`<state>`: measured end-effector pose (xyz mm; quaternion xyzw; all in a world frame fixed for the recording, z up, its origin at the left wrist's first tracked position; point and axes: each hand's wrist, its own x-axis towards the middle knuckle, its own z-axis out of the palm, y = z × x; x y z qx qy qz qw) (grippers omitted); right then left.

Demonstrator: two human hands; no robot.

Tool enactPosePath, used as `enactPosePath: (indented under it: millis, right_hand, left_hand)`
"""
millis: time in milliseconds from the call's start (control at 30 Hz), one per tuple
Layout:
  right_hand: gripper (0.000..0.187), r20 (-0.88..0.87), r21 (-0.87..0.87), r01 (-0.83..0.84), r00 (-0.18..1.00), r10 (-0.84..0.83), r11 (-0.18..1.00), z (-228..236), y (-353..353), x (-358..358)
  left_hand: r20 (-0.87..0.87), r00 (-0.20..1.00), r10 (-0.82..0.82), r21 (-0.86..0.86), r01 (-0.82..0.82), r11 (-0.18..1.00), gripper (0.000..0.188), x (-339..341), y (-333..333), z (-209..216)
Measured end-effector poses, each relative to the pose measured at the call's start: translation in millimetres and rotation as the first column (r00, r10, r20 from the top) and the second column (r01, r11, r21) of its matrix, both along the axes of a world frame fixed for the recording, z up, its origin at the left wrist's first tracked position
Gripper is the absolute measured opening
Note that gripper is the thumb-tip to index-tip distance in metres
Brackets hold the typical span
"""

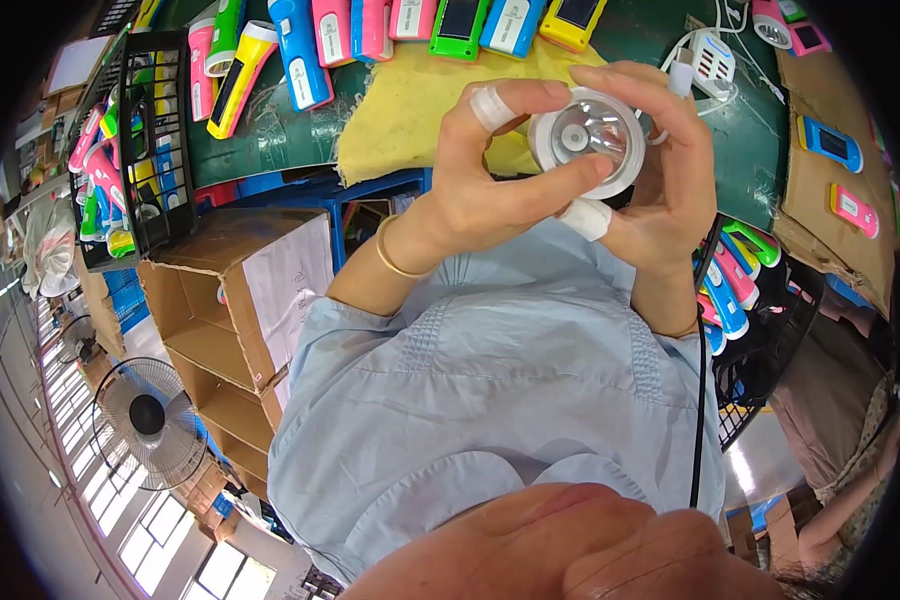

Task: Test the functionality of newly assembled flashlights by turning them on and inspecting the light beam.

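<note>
Above the yellow cloth (395, 115), both my hands hold a round flashlight head (576, 138) with a white rim and a shiny reflector behind a transparent face. My left hand (500, 175) grips its left edge, the thumb lying across the face and the index finger at the upper rim. Around the right side curl the fingers of my right hand (675, 165); its thumb is under the lower rim. White tape wraps a finger of the left hand and the right thumb. Whether a flashlight body is attached behind the head is hidden.
Colourful flashlights (300, 55) lie along the far side of the green table (260, 145). A black basket (155, 150) of flashlights stands left, another crate (738, 425) right. A white multi-port charger (712, 62) with cables sits far right. Cardboard shelves (205, 320) and a fan (148, 415) are left.
</note>
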<state>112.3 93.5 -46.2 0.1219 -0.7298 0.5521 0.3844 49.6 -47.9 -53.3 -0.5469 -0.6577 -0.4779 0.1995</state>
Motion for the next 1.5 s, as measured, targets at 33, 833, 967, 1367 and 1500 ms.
enactPosePath:
  millis: [33, 833, 967, 1367, 1500]
  right_hand:
    - [0.063, 0.017, 0.036, -0.019, 1.000, 0.019, 0.999, 3.2, 2.3, 0.1]
    - [0.070, 0.185, 0.241, -0.021, 0.982, -0.025, 0.970, 21.8, 12.5, 7.5]
    - [0.078, 0.168, 0.155, -0.085, 0.984, 0.058, 0.984, 28.4, 8.4, -0.5]
    - [0.068, 0.241, 0.188, -0.253, 0.949, 0.205, 0.949, 27.5, 25.3, 0.9]
    - [0.066, 0.279, 0.182, -0.291, 0.931, 0.234, 0.939, 30.4, 28.8, 0.6]
  left_hand:
    - [0.019, 1.000, -0.013, -0.005, 0.013, 1.000, 0.034, 0.7, -0.1, 0.6]
    - [0.079, 0.993, -0.086, -0.026, 0.088, 0.996, 0.028, 1.1, 0.4, 1.7]
    - [0.030, 0.998, -0.052, -0.031, 0.053, 0.998, 0.031, 0.3, -0.4, 0.6]
    - [-0.011, 0.997, -0.076, -0.002, 0.076, 0.997, 0.033, -4.2, 0.2, -1.0]
    - [-0.021, 0.996, -0.081, 0.013, 0.082, 0.997, 0.030, -5.9, 1.0, -4.1]
